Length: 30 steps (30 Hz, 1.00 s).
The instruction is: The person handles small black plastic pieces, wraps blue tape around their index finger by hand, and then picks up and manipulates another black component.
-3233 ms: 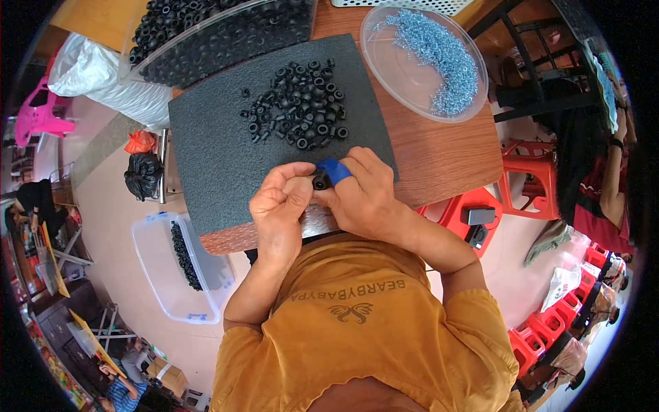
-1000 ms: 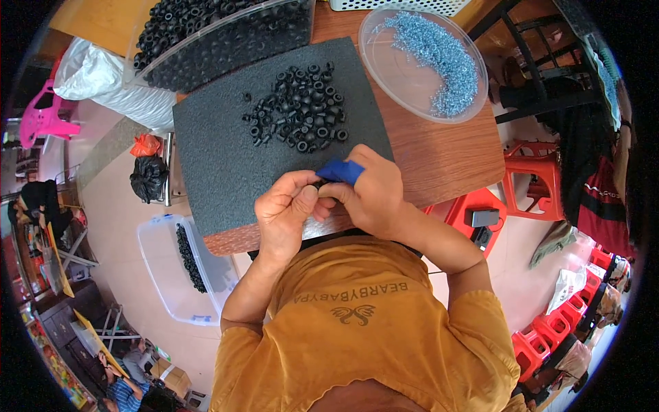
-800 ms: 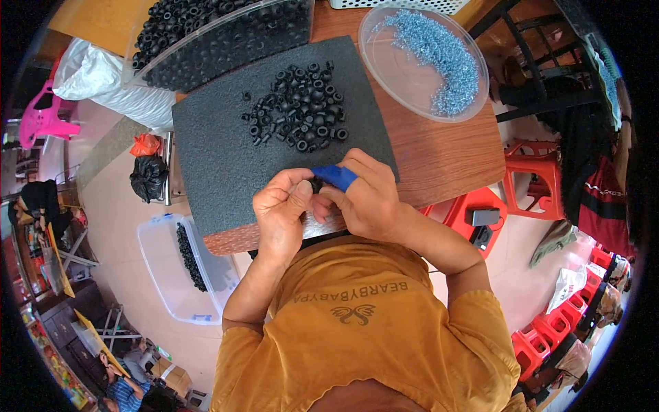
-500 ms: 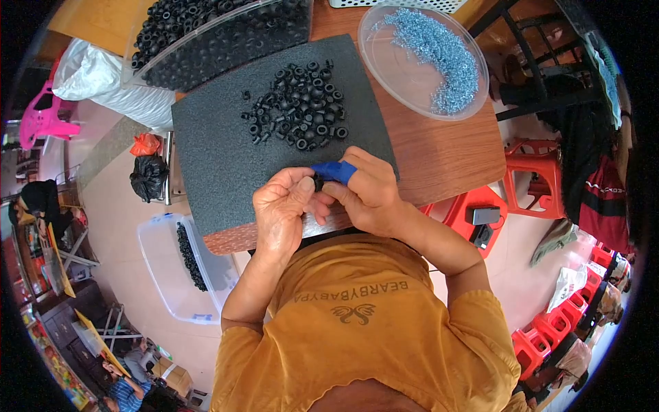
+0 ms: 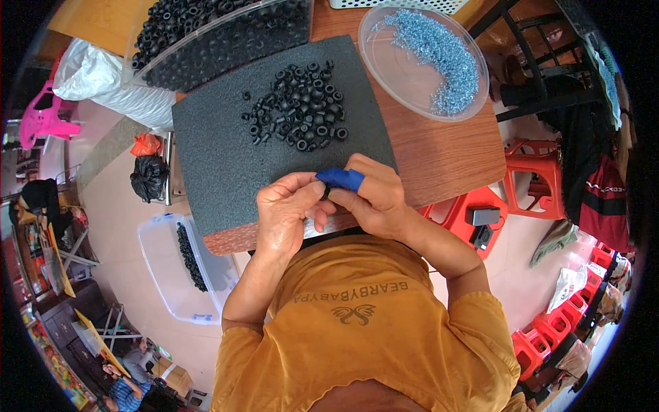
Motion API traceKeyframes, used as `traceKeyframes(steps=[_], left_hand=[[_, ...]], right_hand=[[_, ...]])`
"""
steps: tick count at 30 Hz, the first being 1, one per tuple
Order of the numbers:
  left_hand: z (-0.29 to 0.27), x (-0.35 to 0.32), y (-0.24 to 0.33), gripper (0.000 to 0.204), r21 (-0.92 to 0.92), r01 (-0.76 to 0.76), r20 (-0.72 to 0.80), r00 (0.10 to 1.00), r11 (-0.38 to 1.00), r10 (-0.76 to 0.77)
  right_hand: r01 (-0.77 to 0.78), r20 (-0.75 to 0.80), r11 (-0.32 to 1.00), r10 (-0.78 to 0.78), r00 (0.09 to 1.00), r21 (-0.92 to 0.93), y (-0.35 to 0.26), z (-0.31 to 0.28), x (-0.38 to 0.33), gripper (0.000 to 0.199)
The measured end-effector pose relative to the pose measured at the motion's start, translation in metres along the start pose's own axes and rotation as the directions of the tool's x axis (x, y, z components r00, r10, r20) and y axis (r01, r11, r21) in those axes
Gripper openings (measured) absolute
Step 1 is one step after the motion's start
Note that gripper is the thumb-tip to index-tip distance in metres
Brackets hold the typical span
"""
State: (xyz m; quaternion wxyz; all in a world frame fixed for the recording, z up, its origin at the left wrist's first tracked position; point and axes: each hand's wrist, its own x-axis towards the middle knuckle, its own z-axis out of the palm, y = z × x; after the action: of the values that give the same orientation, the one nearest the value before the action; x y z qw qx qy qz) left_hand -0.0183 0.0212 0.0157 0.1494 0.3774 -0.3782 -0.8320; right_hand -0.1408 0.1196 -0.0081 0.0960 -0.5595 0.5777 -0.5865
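Note:
Over the near edge of a dark grey mat (image 5: pixel 213 151), both my hands meet at one small black rubber part (image 5: pixel 327 193). My left hand (image 5: pixel 283 206) pinches it between thumb and fingers. From the other side, my right hand (image 5: pixel 377 196) grips it too, with blue tape (image 5: pixel 341 178) wrapped round its index finger. Most of the part is hidden by my fingertips. Beyond my hands, a loose pile of black rubber parts (image 5: pixel 309 103) lies on the mat, some showing ring-shaped ends.
A clear bin (image 5: pixel 226 48) full of black parts stands at the far left. On the brown table (image 5: pixel 446 154) sits a round clear lid (image 5: pixel 384 75) with small shiny bluish pieces. Another clear tub (image 5: pixel 161 268) is on the floor at left; red stools (image 5: pixel 535 182) stand at right.
Both hands have shifted slightly to the right with the black part between them. The taped finger now lies flatter across it. The pile looks the same.

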Motion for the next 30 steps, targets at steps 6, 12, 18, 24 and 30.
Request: traceKeyframes(steps=[6,12,18,24,30], left_hand=[[-0.004,0.002,-0.001,0.008,0.022,-0.004,0.022,1.000,1.000,0.003],[-0.007,0.003,-0.005,0.005,-0.034,-0.053,0.012,0.998,0.998,0.054],[-0.003,0.003,0.000,0.004,-0.024,-0.108,-0.036,0.994,0.994,0.107],[-0.004,0.003,-0.002,0.004,-0.002,-0.132,-0.041,0.990,0.991,0.132],[-0.003,0.005,-0.007,0.003,0.099,-0.206,-0.019,0.978,0.974,0.209]], right_hand=[[0.008,0.006,0.999,-0.008,1.000,-0.037,-0.002,0.000,-0.002,0.020],[0.027,0.027,0.996,-0.025,0.999,-0.084,-0.005,0.000,0.000,0.023],[-0.103,-0.013,0.985,0.102,0.995,-0.135,-0.015,-0.001,0.005,0.031],[-0.046,-0.016,0.980,0.044,0.999,-0.193,-0.009,0.005,0.009,0.033],[0.077,0.102,0.952,-0.049,0.994,-0.297,-0.003,0.009,0.006,0.042]])
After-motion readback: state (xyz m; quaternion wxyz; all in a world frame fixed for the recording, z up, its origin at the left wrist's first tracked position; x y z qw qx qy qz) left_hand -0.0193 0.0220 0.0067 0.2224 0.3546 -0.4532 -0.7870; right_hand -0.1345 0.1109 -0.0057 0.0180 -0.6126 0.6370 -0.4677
